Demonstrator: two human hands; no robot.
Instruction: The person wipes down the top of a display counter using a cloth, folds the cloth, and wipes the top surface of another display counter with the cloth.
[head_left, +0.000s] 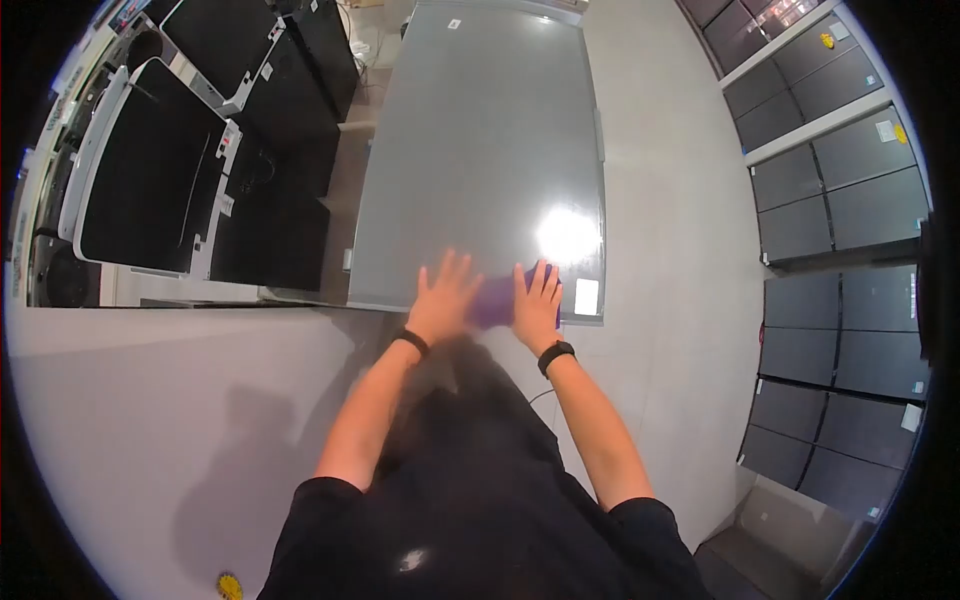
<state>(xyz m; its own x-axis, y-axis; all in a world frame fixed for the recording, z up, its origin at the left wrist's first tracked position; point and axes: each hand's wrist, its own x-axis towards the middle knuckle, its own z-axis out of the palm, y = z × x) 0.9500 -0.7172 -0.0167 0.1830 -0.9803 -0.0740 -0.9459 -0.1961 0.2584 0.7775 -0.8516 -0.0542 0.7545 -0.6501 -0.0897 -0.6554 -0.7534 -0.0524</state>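
A purple cloth [492,303] lies on the near end of a long grey glossy surface [480,150]. My right hand [537,300] rests on the cloth's right part with its fingers spread. At the cloth's left edge is my left hand [444,300], its fingers apart and somewhat blurred by motion. Nothing shows in its grip. A white label [586,296] sits at the surface's near right corner, just right of my right hand. Bright light reflects off the surface above that label.
Black appliances with white trim [150,170] stand along the left. Dark grey panelled cabinets [840,325] line the right side, past a strip of pale tiled floor [660,200]. A light wall [150,420] is at the lower left.
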